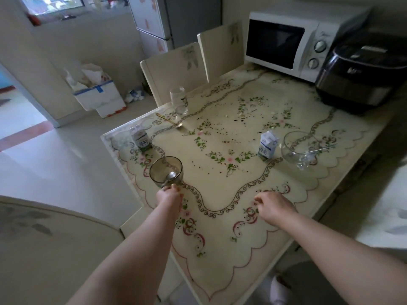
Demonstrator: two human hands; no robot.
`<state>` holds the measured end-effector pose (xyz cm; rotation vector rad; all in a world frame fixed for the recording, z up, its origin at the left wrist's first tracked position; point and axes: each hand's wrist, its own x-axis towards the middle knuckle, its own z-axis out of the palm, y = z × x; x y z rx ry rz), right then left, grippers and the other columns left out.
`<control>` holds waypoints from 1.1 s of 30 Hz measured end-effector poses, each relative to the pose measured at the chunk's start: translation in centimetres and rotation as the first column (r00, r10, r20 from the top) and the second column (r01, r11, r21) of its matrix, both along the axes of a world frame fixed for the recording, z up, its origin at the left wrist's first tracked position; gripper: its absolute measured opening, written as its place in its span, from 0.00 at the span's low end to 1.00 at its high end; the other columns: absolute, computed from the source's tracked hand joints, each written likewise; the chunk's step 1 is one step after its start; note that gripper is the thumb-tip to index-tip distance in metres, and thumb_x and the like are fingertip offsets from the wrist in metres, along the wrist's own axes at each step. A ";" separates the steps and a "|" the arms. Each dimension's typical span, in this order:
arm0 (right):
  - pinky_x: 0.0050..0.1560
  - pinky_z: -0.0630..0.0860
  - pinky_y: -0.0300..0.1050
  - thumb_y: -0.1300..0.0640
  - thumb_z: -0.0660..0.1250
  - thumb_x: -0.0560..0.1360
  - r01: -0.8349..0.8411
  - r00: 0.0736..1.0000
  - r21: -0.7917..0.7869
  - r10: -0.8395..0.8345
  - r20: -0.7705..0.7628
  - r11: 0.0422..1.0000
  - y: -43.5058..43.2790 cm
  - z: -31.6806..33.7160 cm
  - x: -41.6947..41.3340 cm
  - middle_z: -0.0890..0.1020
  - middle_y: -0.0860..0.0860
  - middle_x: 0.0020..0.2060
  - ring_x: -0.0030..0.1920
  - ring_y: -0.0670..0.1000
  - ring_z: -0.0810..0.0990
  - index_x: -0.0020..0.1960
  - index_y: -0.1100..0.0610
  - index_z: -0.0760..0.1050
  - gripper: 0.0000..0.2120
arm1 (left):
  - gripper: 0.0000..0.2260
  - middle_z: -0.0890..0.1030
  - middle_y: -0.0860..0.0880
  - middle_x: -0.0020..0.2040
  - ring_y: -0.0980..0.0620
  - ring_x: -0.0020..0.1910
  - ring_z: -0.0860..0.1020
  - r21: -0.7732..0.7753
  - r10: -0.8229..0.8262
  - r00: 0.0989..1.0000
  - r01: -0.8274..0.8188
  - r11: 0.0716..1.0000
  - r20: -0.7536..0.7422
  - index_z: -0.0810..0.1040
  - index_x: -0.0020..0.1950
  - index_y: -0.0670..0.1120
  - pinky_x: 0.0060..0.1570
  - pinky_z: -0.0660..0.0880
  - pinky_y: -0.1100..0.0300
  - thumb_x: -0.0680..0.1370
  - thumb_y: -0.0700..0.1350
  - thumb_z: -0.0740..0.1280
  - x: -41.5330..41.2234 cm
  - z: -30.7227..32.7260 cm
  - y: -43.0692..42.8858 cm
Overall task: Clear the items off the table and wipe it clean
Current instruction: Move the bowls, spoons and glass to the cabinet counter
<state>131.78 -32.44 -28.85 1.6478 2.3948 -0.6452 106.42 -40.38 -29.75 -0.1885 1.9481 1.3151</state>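
Table [222,230]: patterned cover, spotted with dark stains.
Smoked glass bowl [166,170]: front left edge, spoon [171,176] inside, directly ahead of left hand [169,195] (the nearer one). Its fingers [174,188] meet the bowl's near base, grip not discernible.
Right hand [274,205]: well apart, fingers loosely curled, holding nothing.

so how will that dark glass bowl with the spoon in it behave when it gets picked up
The bowl looks like smoked glass, so likely stiff, smooth and breakable. The spoon lies loose inside and may slide or clatter if the bowl tilts. It stands near the table edge, so a sideways push seems risky.
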 end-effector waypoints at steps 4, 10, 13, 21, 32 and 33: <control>0.47 0.77 0.43 0.58 0.59 0.77 0.055 0.998 -0.014 -0.056 -0.038 0.998 0.3 -0.2 0.8 0.78 0.47 0.61 0.53 0.50 0.79 0.65 0.47 0.72 0.17 | 0.15 0.79 0.46 0.43 0.52 0.34 0.74 0.032 -0.042 0.999 0.042 0.999 -0.018 0.73 0.66 0.38 0.33 0.72 0.60 0.81 0.41 0.62 0.6 0.0 0.2; 0.44 0.76 0.39 0.60 0.58 0.77 0.154 0.981 -0.056 -0.159 -0.111 0.986 1.1 -0.2 1.9 0.79 0.48 0.60 0.50 0.49 0.78 0.65 0.49 0.73 0.18 | 0.15 0.79 0.40 0.49 0.54 0.30 0.72 0.036 -0.086 0.996 0.087 0.996 -0.018 0.72 0.67 0.37 0.17 0.67 0.68 0.81 0.40 0.62 2.9 1.1 -0.3; 0.45 0.76 0.40 0.61 0.59 0.77 0.206 0.967 -0.078 -0.215 -0.140 0.975 1.5 0.1 2.6 0.78 0.48 0.60 0.51 0.49 0.78 0.64 0.49 0.74 0.18 | 0.12 0.80 0.39 0.49 0.53 0.31 0.74 0.064 -0.156 0.987 0.157 0.986 -0.025 0.76 0.62 0.36 0.23 0.73 0.66 0.81 0.41 0.62 4.5 1.5 -0.3; 0.41 0.72 0.39 0.62 0.59 0.77 0.367 0.894 -0.140 -0.390 -0.218 0.920 4.2 0.9 6.2 0.77 0.52 0.62 0.49 0.51 0.76 0.66 0.53 0.72 0.19 | 0.11 0.81 0.44 0.40 0.53 0.31 0.75 0.061 -0.324 0.937 0.334 0.941 -0.134 0.78 0.47 0.41 0.32 0.71 0.63 0.82 0.44 0.60 9.2 2.3 1.7; 0.38 0.75 0.43 0.63 0.61 0.75 0.517 0.660 -0.419 -0.659 -0.361 0.747 10.3 0.6 10.6 0.79 0.56 0.56 0.46 0.53 0.77 0.71 0.56 0.66 0.24 | 0.11 0.79 0.45 0.40 0.54 0.33 0.75 0.025 -0.377 0.915 0.384 0.923 -0.144 0.78 0.44 0.42 0.31 0.74 0.66 0.82 0.43 0.60 15.2 4.0 6.0; 0.39 0.76 0.43 0.63 0.61 0.75 0.512 0.653 -0.431 -0.663 -0.365 0.743 10.8 0.8 10.7 0.79 0.55 0.55 0.46 0.53 0.78 0.70 0.56 0.66 0.23 | 0.11 0.79 0.45 0.40 0.53 0.33 0.75 0.025 -0.375 0.916 0.382 0.924 -0.143 0.78 0.44 0.42 0.34 0.74 0.64 0.82 0.43 0.60 15.7 4.1 6.3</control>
